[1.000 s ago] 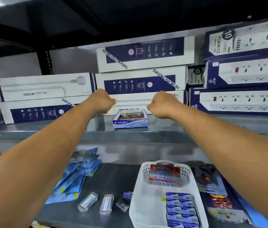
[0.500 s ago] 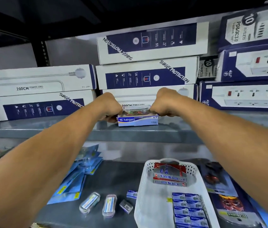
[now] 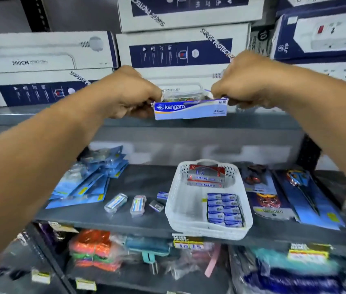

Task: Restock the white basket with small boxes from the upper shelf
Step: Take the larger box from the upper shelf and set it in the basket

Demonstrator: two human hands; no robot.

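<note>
At the far left of the upper shelf (image 3: 40, 115), long white and navy cartons (image 3: 46, 52) are stacked against the back, leaving only a narrow strip of bare metal along the shelf's front edge. The left hand (image 3: 129, 93) reaches up to that edge, its fingers (image 3: 140, 112) curled shut on the left end of an open box tray (image 3: 190, 110) printed "kangaro". The tray sits at the shelf's front lip, level, with clear packets showing inside it and more stacked cartons close behind. The right hand (image 3: 246, 81) clamps the tray's right end, fingers folded under and mostly hidden. To the right, navy power-strip cartons (image 3: 320, 37) fill the rest of the upper shelf.

On the shelf below (image 3: 142, 181), blue carded packs (image 3: 87, 183) lie fanned at the left, then two small clear cases (image 3: 125, 203) and two tiny boxes near the front edge. The white basket (image 3: 174, 209) stands right of them, directly under the tray, its near rim overhanging the shelf's front edge. Red and silver boxes (image 3: 207, 177) are stacked at its far end and a block of small blue boxes (image 3: 224, 209) fills its near right part; its left half is bare floor. Carded scissors (image 3: 301, 192) lie just beside the basket's right wall.
</note>
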